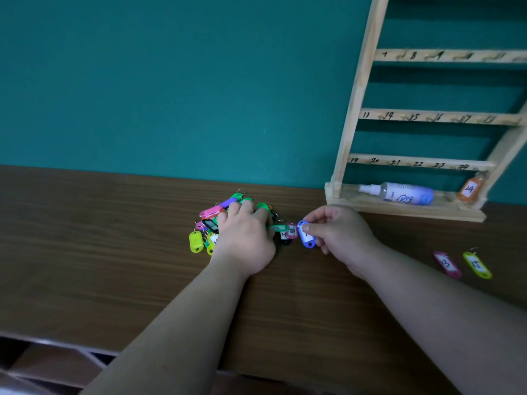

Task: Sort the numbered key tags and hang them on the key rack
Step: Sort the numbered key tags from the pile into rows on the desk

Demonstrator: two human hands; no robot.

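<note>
A pile of coloured key tags (209, 223) lies on the brown table (99, 252) near the wall. My left hand (246, 238) rests flat on top of the pile, fingers spread over it. My right hand (336, 235) pinches a blue key tag (305, 236) just right of the pile. The wooden key rack (427, 116) stands at the right against the teal wall, its bars marked with handwritten numbers. An orange tag numbered 24 (469, 189) hangs on the lowest bar. A pink tag (447, 264) and a yellow tag (476, 265) lie apart on the table at the right.
A white and purple spray bottle (399, 193) lies on the rack's base ledge. The table's front edge runs along the lower left, with shelving below it.
</note>
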